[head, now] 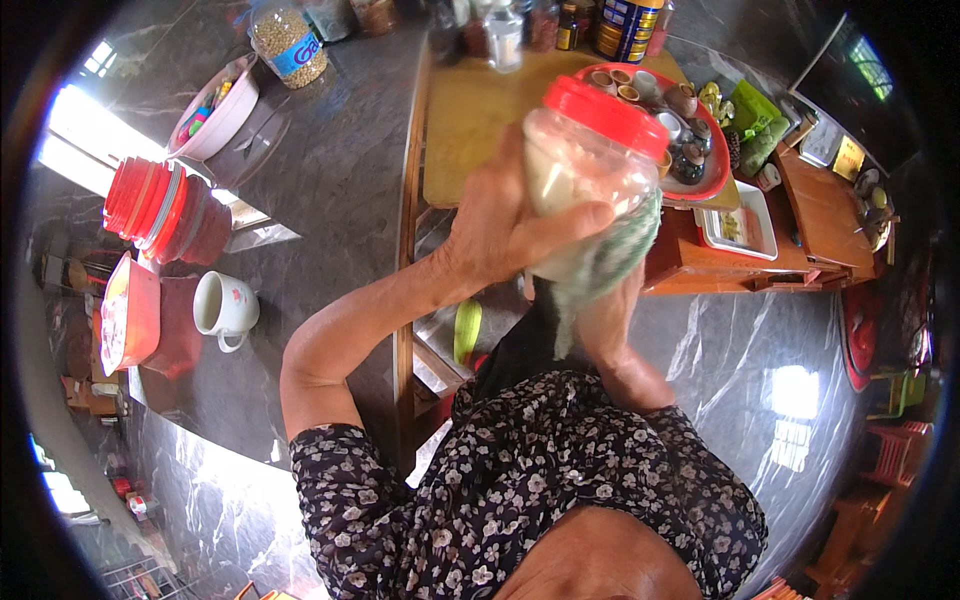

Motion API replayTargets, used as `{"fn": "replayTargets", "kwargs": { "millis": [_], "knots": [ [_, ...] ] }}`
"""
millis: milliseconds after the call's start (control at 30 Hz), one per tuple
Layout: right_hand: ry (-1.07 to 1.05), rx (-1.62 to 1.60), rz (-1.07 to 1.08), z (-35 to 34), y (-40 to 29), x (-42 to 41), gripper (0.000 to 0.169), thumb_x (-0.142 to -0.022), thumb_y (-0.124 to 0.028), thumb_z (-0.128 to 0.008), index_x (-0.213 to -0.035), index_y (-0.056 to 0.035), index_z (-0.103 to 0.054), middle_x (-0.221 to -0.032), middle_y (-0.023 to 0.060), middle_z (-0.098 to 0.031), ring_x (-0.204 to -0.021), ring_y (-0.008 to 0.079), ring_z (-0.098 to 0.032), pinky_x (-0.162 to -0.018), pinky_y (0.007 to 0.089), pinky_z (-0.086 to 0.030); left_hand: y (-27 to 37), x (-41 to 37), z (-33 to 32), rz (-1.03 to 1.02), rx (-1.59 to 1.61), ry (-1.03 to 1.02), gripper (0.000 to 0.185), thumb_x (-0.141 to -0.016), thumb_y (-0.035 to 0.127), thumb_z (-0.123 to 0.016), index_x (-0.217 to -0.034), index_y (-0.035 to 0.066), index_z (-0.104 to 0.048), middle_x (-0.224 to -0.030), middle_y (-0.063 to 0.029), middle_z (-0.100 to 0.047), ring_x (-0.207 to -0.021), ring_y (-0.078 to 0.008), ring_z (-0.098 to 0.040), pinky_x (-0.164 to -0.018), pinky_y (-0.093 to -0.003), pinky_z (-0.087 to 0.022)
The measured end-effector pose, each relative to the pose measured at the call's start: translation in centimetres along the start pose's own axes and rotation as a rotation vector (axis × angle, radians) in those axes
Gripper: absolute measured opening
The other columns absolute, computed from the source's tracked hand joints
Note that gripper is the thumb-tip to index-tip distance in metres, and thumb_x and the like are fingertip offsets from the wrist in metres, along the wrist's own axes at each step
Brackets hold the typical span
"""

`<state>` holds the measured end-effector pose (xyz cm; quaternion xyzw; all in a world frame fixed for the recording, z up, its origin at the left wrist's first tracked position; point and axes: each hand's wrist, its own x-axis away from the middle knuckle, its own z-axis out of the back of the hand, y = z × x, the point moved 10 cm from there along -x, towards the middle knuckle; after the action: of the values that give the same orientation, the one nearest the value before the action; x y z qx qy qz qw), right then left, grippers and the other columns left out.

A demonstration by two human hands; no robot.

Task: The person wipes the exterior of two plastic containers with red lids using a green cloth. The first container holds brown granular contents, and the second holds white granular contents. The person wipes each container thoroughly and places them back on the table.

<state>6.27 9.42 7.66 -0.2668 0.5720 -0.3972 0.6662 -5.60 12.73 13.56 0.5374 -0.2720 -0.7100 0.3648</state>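
A clear plastic jar (589, 161) with a red screw lid (606, 116) is held up, tilted, in front of my body. Pale contents, too blurred to name, show through its wall. My left hand (510, 214) grips the jar from its left side, thumb across the front. Against the jar's lower right side lies a green and white cloth (619, 247), its tail hanging down. My right hand (611, 307) holds the cloth from below; the cloth and jar hide most of its fingers. Motion blurs the cloth.
On the dark marble-patterned table to the left stand a white mug (225, 306), stacked red lids (161, 202), a pink basin (217, 112) and a grain-filled jar (289, 49). Ahead, a yellowish tabletop (472, 135) bears bottles and a red-rimmed tray (716, 191) of small cups.
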Motion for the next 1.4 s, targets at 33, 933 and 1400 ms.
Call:
{"fn": "replayTargets", "kwargs": {
  "millis": [33,933,1400],
  "knots": [
    [0.036,-0.242,-0.136,-0.7,0.4,-0.1,0.046,-0.088,-0.011,-0.048,-0.130,-0.0012,-0.031,-0.124,0.0130,-0.042,-0.112,0.0215,-0.044,-0.091,0.0340,-0.039,-0.3,0.0,0.0,0.024,0.022,0.008,0.066,-0.073,0.039,-0.067,-0.115,-0.006,-0.043,-0.093,-0.0192,-0.062,-0.086,-0.0271,-0.062,-0.075,-0.0346,-0.048],
    [0.303,0.103,-0.053,7.1,6.7,0.9,0.041,-0.090,-0.014,-0.044,-0.127,0.0028,-0.040,-0.119,0.0166,-0.049,-0.110,0.0255,-0.048,-0.093,0.0344,-0.038,-0.9,1.2,-4.4,0.243,0.604,-0.326,0.079,-0.062,0.029,-0.080,-0.124,0.002,-0.038,-0.112,-0.0091,-0.052,-0.106,-0.0169,-0.049,-0.092,-0.0314,-0.040],
    [0.099,-0.161,-0.071,1.3,-1.2,-1.0,0.068,-0.085,-0.019,-0.055,-0.136,0.0014,-0.015,-0.129,0.0208,-0.033,-0.117,0.0321,-0.038,-0.100,0.0391,-0.030,-1.0,1.0,-0.5,0.163,0.444,0.040,0.067,-0.074,0.032,-0.071,-0.120,-0.004,-0.039,-0.109,-0.0138,-0.053,-0.100,-0.0176,-0.051,-0.087,-0.0312,-0.043]
  ]
}}
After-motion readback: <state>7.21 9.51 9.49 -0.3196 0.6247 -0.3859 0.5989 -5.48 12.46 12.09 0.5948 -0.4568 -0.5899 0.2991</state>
